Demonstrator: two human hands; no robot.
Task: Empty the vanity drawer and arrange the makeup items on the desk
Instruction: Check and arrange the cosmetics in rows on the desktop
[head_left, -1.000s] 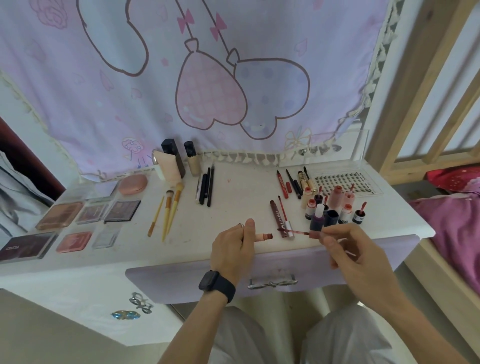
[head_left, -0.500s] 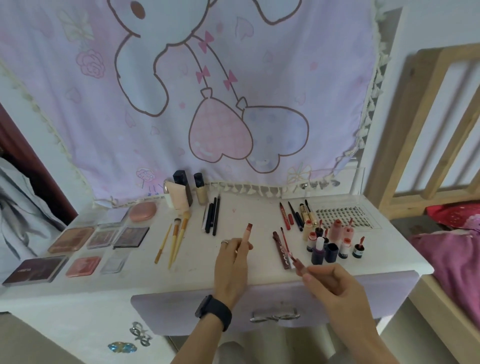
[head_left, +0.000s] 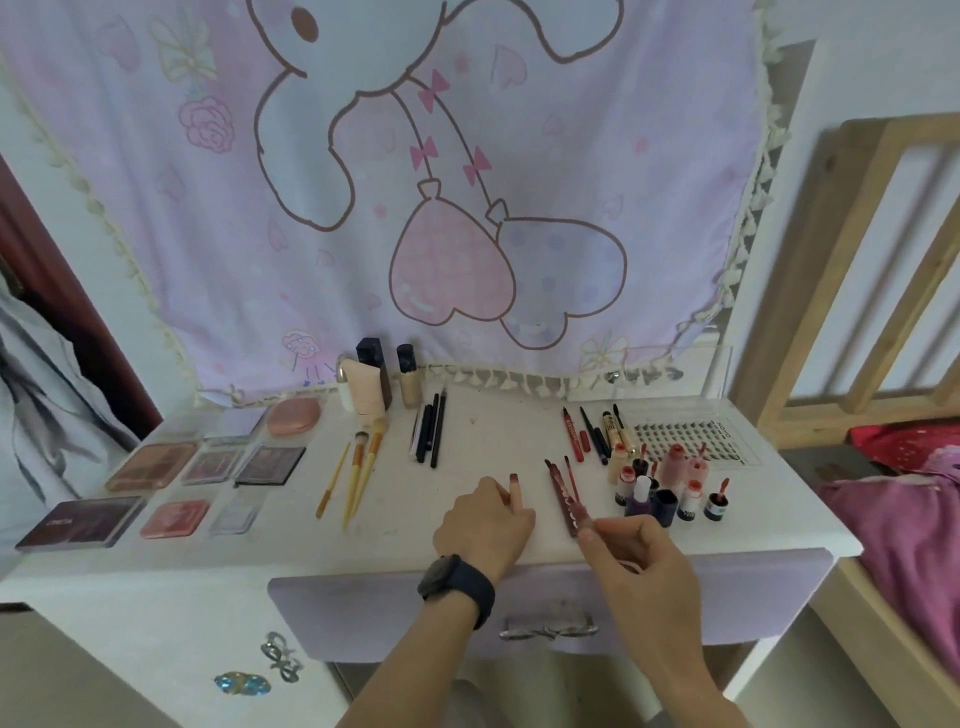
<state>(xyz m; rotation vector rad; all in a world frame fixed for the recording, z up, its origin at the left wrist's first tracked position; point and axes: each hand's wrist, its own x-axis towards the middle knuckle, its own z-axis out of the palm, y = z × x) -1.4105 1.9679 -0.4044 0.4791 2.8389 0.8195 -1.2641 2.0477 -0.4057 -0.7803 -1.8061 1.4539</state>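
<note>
The left hand (head_left: 485, 525), with a black watch (head_left: 457, 582) on its wrist, rests on the white desk (head_left: 493, 415) and holds a little pink tube (head_left: 514, 486) in its curled fingers. The right hand (head_left: 641, 564) pinches the near end of a red lip wand (head_left: 577, 512), which lies with other red sticks just left of the small bottles (head_left: 670, 483). The brushes (head_left: 358, 478) lie further left, and the purple drawer (head_left: 363, 613) is under the hands.

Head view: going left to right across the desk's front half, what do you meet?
Dark palette → pink compact → clear case → yellow-handled brushes → left hand holding a pink lip tube → dark red gloss tubes → small bottles.
</note>
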